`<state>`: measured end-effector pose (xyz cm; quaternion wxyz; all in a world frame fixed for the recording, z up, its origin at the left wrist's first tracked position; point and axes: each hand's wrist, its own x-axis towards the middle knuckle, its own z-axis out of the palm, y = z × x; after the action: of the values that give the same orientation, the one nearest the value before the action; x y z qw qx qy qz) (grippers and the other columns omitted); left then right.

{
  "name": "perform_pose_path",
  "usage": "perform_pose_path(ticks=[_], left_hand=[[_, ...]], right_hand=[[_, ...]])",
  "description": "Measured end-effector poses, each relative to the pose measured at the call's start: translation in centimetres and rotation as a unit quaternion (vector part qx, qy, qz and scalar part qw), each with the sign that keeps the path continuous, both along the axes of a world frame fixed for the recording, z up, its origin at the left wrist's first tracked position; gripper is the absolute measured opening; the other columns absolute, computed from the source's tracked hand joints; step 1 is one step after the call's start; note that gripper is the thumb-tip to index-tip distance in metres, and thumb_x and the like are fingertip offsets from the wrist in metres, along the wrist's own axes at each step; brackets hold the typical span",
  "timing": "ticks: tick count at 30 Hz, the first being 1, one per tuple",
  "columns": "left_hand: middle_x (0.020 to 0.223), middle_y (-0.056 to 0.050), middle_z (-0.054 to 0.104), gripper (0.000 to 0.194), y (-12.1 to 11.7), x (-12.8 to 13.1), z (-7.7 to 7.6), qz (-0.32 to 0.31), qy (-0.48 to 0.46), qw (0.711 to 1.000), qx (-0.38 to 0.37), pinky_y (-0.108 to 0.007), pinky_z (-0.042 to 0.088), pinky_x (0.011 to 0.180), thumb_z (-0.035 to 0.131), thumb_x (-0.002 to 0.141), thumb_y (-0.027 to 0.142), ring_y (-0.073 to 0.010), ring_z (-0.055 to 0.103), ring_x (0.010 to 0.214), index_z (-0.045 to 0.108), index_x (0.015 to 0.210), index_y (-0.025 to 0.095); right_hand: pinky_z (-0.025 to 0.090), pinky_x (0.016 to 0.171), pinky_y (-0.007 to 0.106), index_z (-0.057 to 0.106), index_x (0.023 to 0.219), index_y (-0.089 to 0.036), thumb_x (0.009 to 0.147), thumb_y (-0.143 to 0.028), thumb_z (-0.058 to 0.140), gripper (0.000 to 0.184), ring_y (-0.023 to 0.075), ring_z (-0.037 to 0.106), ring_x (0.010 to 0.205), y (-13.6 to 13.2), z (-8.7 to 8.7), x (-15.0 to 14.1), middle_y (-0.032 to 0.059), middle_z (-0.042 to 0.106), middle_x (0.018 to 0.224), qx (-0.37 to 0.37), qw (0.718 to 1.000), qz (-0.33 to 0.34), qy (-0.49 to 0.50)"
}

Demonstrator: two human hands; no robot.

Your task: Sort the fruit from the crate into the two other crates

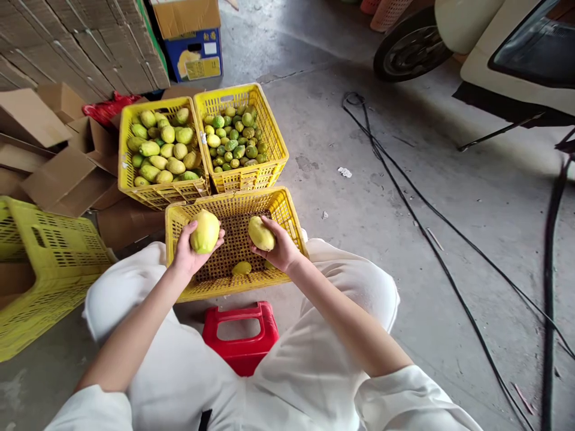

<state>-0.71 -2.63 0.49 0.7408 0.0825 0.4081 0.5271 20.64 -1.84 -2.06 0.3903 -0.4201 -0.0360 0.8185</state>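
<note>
My left hand (196, 250) is closed round a large, smooth yellow fruit (205, 231), greenish at its lower end and shaped like a quince or small papaya. A slightly smaller, duller yellow fruit (261, 233) sits in the fingers of my right hand (281, 246). Both hands are over a yellow slotted crate (233, 197) between my knees. On its floor lies one yellow fruit (241, 268), and a second (268, 264) is partly hidden by my right wrist.
Beyond stand a crate of large yellow-green fruits (167, 149) and a crate of smaller green and yellow fruits (238, 140). A red plastic stool (240, 347) is beneath me. Cardboard boxes (67, 179) and another crate (58, 263) lie left; black cables (417, 218) and a vehicle (485, 66) are right.
</note>
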Motion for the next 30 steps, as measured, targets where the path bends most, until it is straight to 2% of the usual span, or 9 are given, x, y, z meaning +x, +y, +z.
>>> perform_pose_path(ticks=[7, 11, 16, 18, 20, 22, 25, 27, 30], left_hand=[[0.108, -0.015, 0.075, 0.038, 0.1, -0.3, 1.2, 0.04, -0.023, 0.999, -0.008, -0.04, 0.064, 0.081, 0.061, 0.089, 0.048, -0.0237, 0.073, 0.086, 0.069, 0.108, 0.016], [0.115, -0.014, 0.075, 0.034, 0.5, -0.8, 1.9, 0.028, 0.0, 1.0, 0.001, -0.051, 0.062, 0.093, 0.058, 0.092, 0.038, -0.032, 0.074, 0.109, 0.068, 0.118, 0.018], [0.115, -0.013, 0.075, 0.051, 0.0, -0.3, 0.5, -0.055, 0.013, 0.998, -0.004, -0.055, 0.061, 0.098, 0.083, 0.073, 0.029, -0.0379, 0.07, 0.12, 0.066, 0.12, 0.02], [0.108, -0.011, 0.075, 0.06, -0.2, -0.2, 0.1, -0.073, 0.023, 0.997, 0.004, -0.051, 0.063, 0.097, 0.09, 0.062, 0.025, -0.0375, 0.071, 0.117, 0.067, 0.118, 0.021], [0.099, -0.009, 0.075, 0.059, -0.2, -0.3, 0.1, -0.065, 0.027, 0.997, 0.008, -0.048, 0.064, 0.095, 0.091, 0.061, 0.025, -0.036, 0.072, 0.115, 0.068, 0.115, 0.02], [0.096, -0.01, 0.075, 0.048, 0.0, -0.6, 0.5, -0.033, 0.019, 0.999, 0.008, -0.045, 0.064, 0.094, 0.087, 0.068, 0.032, -0.0345, 0.073, 0.113, 0.069, 0.11, 0.017], [0.112, -0.016, 0.075, 0.036, 0.4, -1.1, 1.3, 0.021, -0.011, 1.0, 0.011, -0.049, 0.063, 0.096, 0.073, 0.081, 0.037, -0.0359, 0.07, 0.119, 0.069, 0.109, 0.015], [0.121, -0.018, 0.074, 0.032, 0.6, -1.4, 1.6, 0.037, -0.02, 0.999, 0.006, -0.051, 0.062, 0.096, 0.067, 0.084, 0.033, -0.0367, 0.068, 0.122, 0.068, 0.111, 0.016], [0.111, -0.016, 0.075, 0.027, 0.8, -1.3, 1.4, 0.038, 0.006, 0.999, -0.019, -0.047, 0.065, 0.09, 0.068, 0.086, 0.028, -0.0328, 0.073, 0.11, 0.068, 0.11, 0.016]], right_hand=[[0.065, 0.082, 0.049, 0.062, 0.112, -0.024, 0.077, -0.032, 0.058, 0.036, 0.0291, 0.075, 0.102, 0.9, 2.1, 1.9, 0.0063, 0.078, 0.106, 0.141, 0.988, -0.039, 0.055], [0.066, 0.078, 0.037, 0.063, 0.115, -0.021, 0.079, -0.033, 0.058, 0.038, 0.0228, 0.074, 0.097, 1.3, 3.8, 2.8, 0.0086, 0.077, 0.11, 0.155, 0.983, -0.046, 0.084], [0.049, 0.043, 0.012, 0.064, 0.11, -0.022, 0.086, -0.032, 0.067, 0.026, 0.0104, 0.066, 0.068, 1.3, 3.3, 2.9, 0.0035, 0.076, 0.096, 0.122, 0.988, -0.022, 0.089], [0.046, 0.04, 0.012, 0.064, 0.104, -0.021, 0.088, -0.033, 0.069, 0.021, 0.0113, 0.065, 0.066, 1.3, 2.8, 2.8, 0.0049, 0.075, 0.093, 0.093, 0.994, 0.006, 0.064], [0.055, 0.047, 0.018, 0.063, 0.102, -0.021, 0.091, -0.037, 0.067, 0.02, 0.0158, 0.07, 0.072, 1.5, 2.5, 2.8, 0.0064, 0.076, 0.093, 0.076, 0.996, 0.006, 0.042], [0.065, 0.062, 0.031, 0.062, 0.106, -0.023, 0.092, -0.037, 0.06, 0.02, 0.0221, 0.075, 0.086, 1.6, 2.7, 3.0, 0.0068, 0.077, 0.1, 0.09, 0.995, -0.026, 0.043], [0.067, 0.079, 0.048, 0.06, 0.116, -0.026, 0.09, -0.029, 0.054, 0.027, 0.0275, 0.075, 0.105, 1.7, 3.5, 3.3, 0.0063, 0.076, 0.114, 0.134, 0.987, -0.073, 0.055], [0.066, 0.084, 0.049, 0.059, 0.119, -0.026, 0.09, -0.028, 0.055, 0.03, 0.0272, 0.074, 0.11, 1.6, 3.8, 3.2, 0.0071, 0.076, 0.118, 0.15, 0.984, -0.082, 0.048], [0.067, 0.076, 0.034, 0.062, 0.113, -0.024, 0.089, -0.031, 0.065, 0.025, 0.0222, 0.075, 0.1, 1.4, 3.3, 2.9, 0.0051, 0.077, 0.106, 0.135, 0.987, -0.08, 0.028]])
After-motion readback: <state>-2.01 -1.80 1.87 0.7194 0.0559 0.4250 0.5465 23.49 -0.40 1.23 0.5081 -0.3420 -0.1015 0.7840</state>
